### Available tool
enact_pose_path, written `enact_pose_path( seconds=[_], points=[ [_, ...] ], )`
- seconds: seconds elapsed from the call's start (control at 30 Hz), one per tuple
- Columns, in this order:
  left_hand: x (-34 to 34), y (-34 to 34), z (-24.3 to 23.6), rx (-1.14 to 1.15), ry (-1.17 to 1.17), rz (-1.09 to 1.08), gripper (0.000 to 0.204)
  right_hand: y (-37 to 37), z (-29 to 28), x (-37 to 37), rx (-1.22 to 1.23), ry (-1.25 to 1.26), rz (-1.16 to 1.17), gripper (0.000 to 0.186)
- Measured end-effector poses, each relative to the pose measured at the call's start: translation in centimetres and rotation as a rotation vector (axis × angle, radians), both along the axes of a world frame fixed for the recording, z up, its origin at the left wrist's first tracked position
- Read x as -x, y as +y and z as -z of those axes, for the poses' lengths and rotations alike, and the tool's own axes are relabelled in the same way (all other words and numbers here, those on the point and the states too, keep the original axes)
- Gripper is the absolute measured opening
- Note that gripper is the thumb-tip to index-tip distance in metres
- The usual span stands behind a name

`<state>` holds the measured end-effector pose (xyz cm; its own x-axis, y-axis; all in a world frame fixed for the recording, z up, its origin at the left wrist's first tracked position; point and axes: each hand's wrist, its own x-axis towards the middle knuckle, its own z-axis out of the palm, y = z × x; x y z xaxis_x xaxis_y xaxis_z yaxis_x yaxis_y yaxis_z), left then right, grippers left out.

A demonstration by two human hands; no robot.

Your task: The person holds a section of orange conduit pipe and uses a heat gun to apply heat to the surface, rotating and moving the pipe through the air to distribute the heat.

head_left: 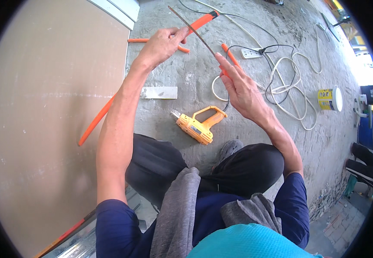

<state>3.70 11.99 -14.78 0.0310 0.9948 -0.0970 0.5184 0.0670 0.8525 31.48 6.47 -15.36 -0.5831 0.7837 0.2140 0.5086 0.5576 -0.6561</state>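
My left hand (162, 45) is closed around an orange plastic pipe (201, 22) with a black end. In my right hand (240, 88) is a long, thin saw blade (200, 39); its teeth are too small to make out. The blade slants across the pipe just beyond my left fingers; whether they touch I cannot tell. A bit of orange shows under my right fingers, perhaps the blade's handle. Below my hands a yellow heat gun (200, 130) lies on the floor. A longer orange pipe (95, 122) passes under my left forearm, its other end hidden.
Orange pipe pieces (138, 40) lie beyond my hands, one beside a white power strip (251, 53). Loops of white cable (292, 88) spread over the concrete to the right, near a yellow-and-white bucket (330, 99). A large brown board (44, 86) fills the left side. A whitish flat strip (159, 92) lies beside it.
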Motion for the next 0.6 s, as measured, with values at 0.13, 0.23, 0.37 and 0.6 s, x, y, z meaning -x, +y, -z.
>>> enact_pose_path(
  seconds=[0.13,0.23,0.37,0.6],
  points=[
    [0.0,1.0,1.8,0.180,-0.057,0.023,0.057,-0.3,0.3,0.5,0.039,-0.139,-0.015,0.055],
    [-0.5,2.3,8.3,0.249,-0.139,0.060,0.057,-0.2,2.5,0.1,0.079,-0.230,-0.008,0.055],
    [-4.3,2.7,14.0,0.432,-0.251,0.163,0.057,-1.0,6.7,-2.7,0.141,-0.341,0.051,0.056],
    [-10.6,2.6,20.6,0.264,0.108,0.150,0.057,-3.1,12.6,-6.1,0.174,-0.340,0.201,0.051]
  ],
)
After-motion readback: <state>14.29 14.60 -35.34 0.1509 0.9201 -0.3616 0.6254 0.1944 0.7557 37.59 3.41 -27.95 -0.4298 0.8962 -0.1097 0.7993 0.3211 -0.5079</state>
